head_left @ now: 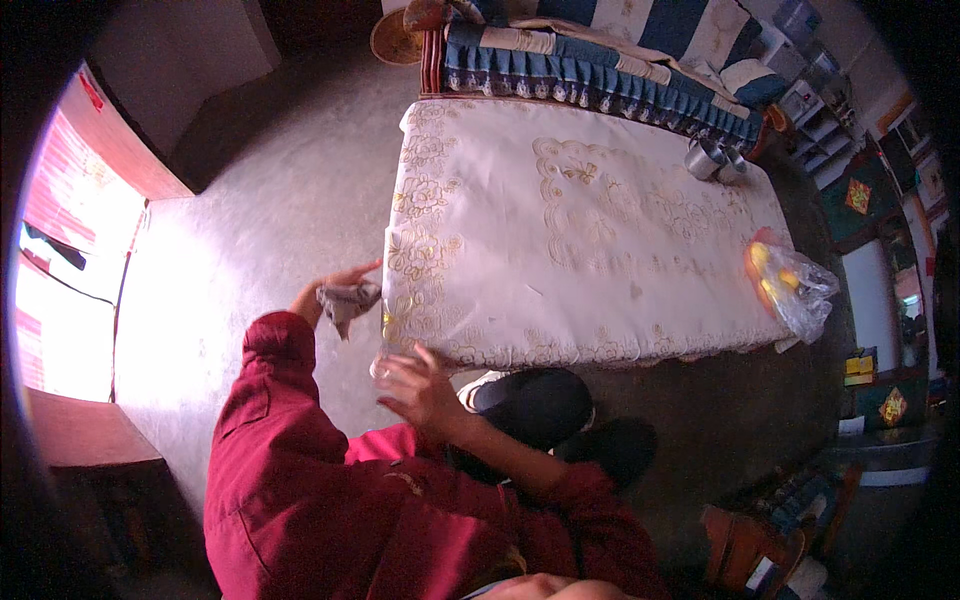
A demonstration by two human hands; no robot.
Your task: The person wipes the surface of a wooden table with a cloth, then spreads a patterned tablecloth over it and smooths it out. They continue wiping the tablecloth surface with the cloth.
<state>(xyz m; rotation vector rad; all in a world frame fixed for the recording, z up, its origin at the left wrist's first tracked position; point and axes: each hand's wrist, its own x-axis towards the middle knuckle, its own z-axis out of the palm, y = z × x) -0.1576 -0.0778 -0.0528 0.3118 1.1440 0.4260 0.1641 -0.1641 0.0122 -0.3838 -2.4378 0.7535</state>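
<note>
A low table is covered by a white tablecloth (480, 225) with gold flower patterns. My left hand (341, 281) is beside the table's left edge, with a crumpled greyish cloth (349, 302) held in it. Over the table's near left corner is my right hand (420, 390), blurred, with fingers spread and nothing seen in it; whether it touches the tablecloth I cannot tell. Metal cups (705, 158) stand at the far right of the table. Near its right end lies a clear plastic bag (806, 292) with yellow and reddish things, perhaps fruit.
Behind the table stands a sofa (570, 71) with a blue and cream ruffled cover. A wooden chair (739, 544) is at lower right, and shelves (821, 127) are at upper right. Bright light falls through a doorway (75, 300) on the left. My legs (532, 409) are close to the table's near edge.
</note>
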